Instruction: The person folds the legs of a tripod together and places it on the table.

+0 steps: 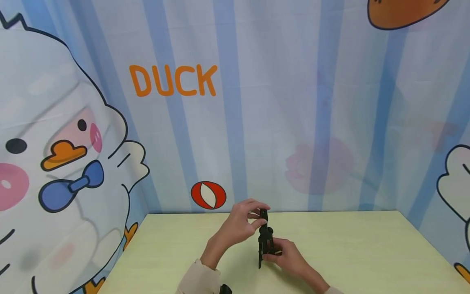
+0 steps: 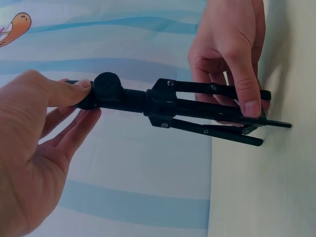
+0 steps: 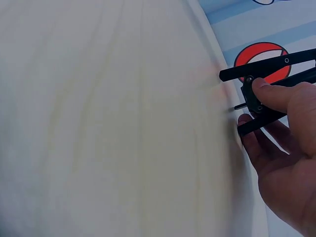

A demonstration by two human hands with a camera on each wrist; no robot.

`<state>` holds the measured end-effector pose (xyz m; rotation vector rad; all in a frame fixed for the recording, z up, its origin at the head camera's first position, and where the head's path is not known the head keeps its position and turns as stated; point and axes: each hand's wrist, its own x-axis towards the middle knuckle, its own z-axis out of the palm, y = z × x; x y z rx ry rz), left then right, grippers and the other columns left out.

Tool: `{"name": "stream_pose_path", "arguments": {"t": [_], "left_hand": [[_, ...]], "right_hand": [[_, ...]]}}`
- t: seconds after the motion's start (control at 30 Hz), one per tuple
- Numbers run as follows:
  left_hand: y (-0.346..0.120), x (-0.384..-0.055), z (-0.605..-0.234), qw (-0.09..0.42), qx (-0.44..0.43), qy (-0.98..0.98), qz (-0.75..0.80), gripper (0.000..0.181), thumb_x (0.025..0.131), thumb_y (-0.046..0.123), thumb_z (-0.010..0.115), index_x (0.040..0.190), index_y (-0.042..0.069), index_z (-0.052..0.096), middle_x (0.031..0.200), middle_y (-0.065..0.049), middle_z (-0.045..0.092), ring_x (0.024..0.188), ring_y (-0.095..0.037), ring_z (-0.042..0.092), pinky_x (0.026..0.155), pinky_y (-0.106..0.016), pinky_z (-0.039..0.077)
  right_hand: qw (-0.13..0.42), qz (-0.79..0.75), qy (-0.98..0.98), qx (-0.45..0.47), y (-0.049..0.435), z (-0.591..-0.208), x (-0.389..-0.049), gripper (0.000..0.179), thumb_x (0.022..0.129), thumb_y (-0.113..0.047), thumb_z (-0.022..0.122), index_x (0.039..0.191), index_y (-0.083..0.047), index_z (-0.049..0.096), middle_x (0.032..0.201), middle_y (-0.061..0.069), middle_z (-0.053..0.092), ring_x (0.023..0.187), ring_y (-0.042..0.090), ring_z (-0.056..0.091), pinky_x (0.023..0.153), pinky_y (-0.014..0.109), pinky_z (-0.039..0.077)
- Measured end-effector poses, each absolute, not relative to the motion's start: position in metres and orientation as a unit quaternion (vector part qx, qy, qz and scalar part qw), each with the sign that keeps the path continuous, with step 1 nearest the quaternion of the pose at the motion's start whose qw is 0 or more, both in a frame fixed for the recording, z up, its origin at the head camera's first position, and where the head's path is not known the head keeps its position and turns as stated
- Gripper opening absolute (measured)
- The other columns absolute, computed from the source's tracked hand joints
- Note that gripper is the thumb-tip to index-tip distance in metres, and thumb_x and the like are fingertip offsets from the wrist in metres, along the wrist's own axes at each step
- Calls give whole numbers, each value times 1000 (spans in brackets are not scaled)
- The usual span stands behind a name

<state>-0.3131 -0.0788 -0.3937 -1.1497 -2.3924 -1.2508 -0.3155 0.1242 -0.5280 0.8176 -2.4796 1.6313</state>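
Observation:
A small black tripod (image 1: 266, 237) is held upright between both hands over the table. Its top end is pinched by the thumb and fingers of my left hand (image 1: 244, 222). A round knob (image 2: 107, 86) sticks out just below that grip in the left wrist view. Lower down, my right hand (image 1: 290, 257) grips the legs, thumb on one side and fingers on the other. In the right wrist view, the thumb presses near the leg brace (image 3: 253, 96) while fingertips meet a lower leg (image 3: 261, 122). The legs are only slightly spread.
The pale yellow table (image 1: 367, 253) runs back to a striped blue curtain (image 1: 271, 102) printed with cartoon ducks. A small dark object (image 1: 225, 289) shows at the bottom edge, beside the left sleeve (image 1: 201, 278).

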Motion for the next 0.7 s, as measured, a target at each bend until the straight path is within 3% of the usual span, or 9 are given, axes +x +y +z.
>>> {"name": "stream_pose_path", "arguments": {"t": [0.4, 0.7], "left_hand": [[-95, -309, -392, 85, -348, -802, -477, 33, 90, -5, 77, 120, 8, 72, 116, -6, 70, 100, -18, 72, 90, -25, 59], [-122, -311, -406, 75, -317, -803, -498, 27, 88, -5, 80, 110, 8, 74, 107, -4, 72, 98, -20, 72, 87, -28, 61]], "right_hand": [[32, 551, -793, 258, 140, -521, -309, 17, 88, -6, 82, 102, -5, 72, 104, 8, 69, 90, 21, 74, 79, 27, 60], [44, 531, -818, 219, 166, -515, -311, 20, 84, -12, 87, 101, -8, 76, 103, 4, 70, 92, 19, 73, 81, 27, 59]]}}
